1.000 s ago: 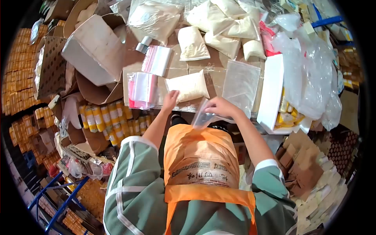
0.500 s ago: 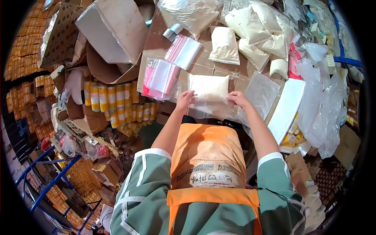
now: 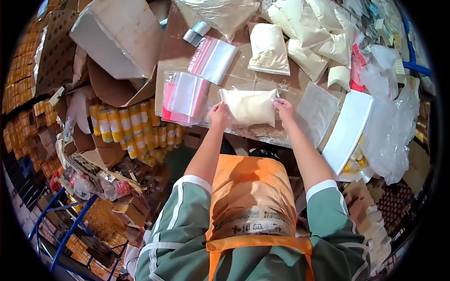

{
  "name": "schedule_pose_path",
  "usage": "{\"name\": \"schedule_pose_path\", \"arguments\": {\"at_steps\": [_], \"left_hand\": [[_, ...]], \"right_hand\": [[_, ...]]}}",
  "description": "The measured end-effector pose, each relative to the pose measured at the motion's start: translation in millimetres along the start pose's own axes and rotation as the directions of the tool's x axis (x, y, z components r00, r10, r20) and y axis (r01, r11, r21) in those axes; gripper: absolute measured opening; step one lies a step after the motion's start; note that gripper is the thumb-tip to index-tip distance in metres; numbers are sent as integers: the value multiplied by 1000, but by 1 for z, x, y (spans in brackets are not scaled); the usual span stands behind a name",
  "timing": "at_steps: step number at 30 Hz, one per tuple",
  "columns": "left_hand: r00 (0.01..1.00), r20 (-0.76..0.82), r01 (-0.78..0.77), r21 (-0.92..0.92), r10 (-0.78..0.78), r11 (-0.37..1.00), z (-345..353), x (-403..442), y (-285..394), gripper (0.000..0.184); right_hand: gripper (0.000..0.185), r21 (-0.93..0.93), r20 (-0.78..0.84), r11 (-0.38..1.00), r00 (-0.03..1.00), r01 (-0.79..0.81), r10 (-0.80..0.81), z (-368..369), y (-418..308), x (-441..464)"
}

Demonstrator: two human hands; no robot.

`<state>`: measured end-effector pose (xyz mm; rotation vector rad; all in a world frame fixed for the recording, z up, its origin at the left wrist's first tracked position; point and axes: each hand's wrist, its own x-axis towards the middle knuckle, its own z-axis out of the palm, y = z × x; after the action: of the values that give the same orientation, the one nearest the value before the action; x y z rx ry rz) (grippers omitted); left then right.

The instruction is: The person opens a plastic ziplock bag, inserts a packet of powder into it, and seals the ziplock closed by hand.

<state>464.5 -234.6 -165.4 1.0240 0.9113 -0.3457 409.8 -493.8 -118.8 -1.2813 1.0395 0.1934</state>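
The full bag is pinched at both ends by the left hand and right hand; a steady grip seems needed next.

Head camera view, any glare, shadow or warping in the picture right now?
In the head view, black rounded corners, fisheye-like; in the head view, pale sheen on the clear plastic at right; in the head view, darker shadow patches on the orange apron; in the head view, left hand and right hand look fairly sharp.
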Motion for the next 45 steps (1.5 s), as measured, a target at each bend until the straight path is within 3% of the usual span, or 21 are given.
{"name": "schedule_pose_path", "arguments": {"at_steps": [2, 4, 6, 10, 14, 16, 17, 20, 22, 23, 25, 28, 29, 31, 32, 34, 36, 40, 42, 44, 45], "left_hand": [[993, -15, -109, 310, 120, 944, 6, -7, 9, 13], [988, -21, -140, 295, 153, 945, 1, -2, 9, 15], [955, 53, -270, 565, 292, 780, -20, 22, 0, 16], [979, 60, -195, 560, 195, 805, -24, 28, 4, 18], [961, 79, -249, 662, 265, 706, -15, 15, 14, 19], [932, 82, -296, 736, 354, 609, -12, 11, 18, 19], [948, 47, -257, 698, 316, 668, -8, 2, 22, 20], [848, 155, -384, 839, 507, 385, -12, -7, 43, 23], [707, 343, -377, 923, 619, -81, -20, -20, 80, 40], [703, 336, -372, 925, 627, -78, -29, -23, 93, 40], [726, 418, -357, 908, 546, -219, -49, -24, 120, 53], [631, 300, -203, 954, 715, -220, -86, 11, 133, 55], [633, 302, -214, 953, 713, -213, -89, 18, 144, 55], [817, 114, -122, 992, 566, -23, -99, 24, 159, 57], [827, 99, -112, 994, 553, -11, -97, 23, 160, 57], [854, 212, -142, 973, 476, -180, -91, 22, 169, 60], [848, 242, -176, 968, 472, -179, -83, 16, 166, 63], [755, 241, -191, 971, 610, -147, -74, 0, 143, 69], [769, 233, -218, 971, 595, -99, -77, 1, 136, 68], [886, 164, -181, 983, 434, -3, -78, -2, 134, 67], [897, 108, -156, 985, 429, 78, -78, -2, 132, 54]], "right_hand": [[15, -156, -67, 987, 997, -46, 36, -8, 15, 10], [13, -274, -96, 959, 994, -71, 46, -11, 17, 7], [13, -314, -116, 946, 992, -75, 40, -13, 25, 3], [13, -364, -157, 928, 987, -77, 20, -15, 37, -6], [13, -447, -145, 894, 988, -20, -51, -22, 55, 0], [14, -365, -141, 931, 988, 2, -58, -24, 68, 4], [14, -361, -135, 933, 988, 21, -74, -28, 74, 8], [15, -355, -159, 935, 984, 15, -76, -32, 59, -4], [14, -218, -166, 976, 985, 8, -46, -42, 75, -1], [13, -138, -143, 990, 990, -20, 0, -51, 74, -9], [10, -169, -209, 984, 973, 62, -97, -59, 82, -22], [10, -79, -161, 989, 981, -122, 108, -69, 69, -56], [10, -83, -171, 990, 980, -116, 100, -66, 65, -61], [9, -83, -257, 982, 956, -167, 141, -65, 62, -81], [9, -102, -263, 979, 954, -178, 146, -66, 67, -90], [8, -60, -237, 988, 964, -141, 123, -60, 69, -97], [8, -57, -247, 984, 958, -168, 149, -51, 71, -109], [6, -88, -211, 983, 968, -159, 137, -35, 63, -128], [6, -102, -248, 980, 959, -169, 139, -25, 59, -132], [6, -83, -250, 986, 961, -145, 120, -13, 51, -137], [6, -98, -250, 987, 964, -124, 96, -8, 48, -140]]}}
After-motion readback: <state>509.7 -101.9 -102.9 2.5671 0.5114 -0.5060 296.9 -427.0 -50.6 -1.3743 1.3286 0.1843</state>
